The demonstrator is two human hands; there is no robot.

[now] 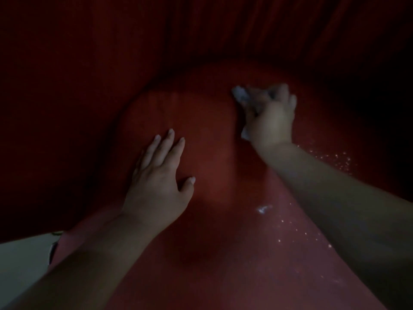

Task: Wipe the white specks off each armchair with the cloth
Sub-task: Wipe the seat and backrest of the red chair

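A dim scene is filled by a red armchair [201, 135], its seat lit in the middle and its back lost in shadow above. A pale cloth [242, 96] is gripped in the right hand [271, 118], fingers curled round it, and is pressed on the seat near its far edge; the hand and cloth are blurred. White specks [333, 161] are scattered on the seat just right of the right forearm, and more, with a larger white smear [263, 208], lie toward the near edge. The left hand [159, 175] is laid flat on the seat's left side, fingers straight and slightly spread, holding nothing. A pale surface [24, 258] is seen at the lower left corner.
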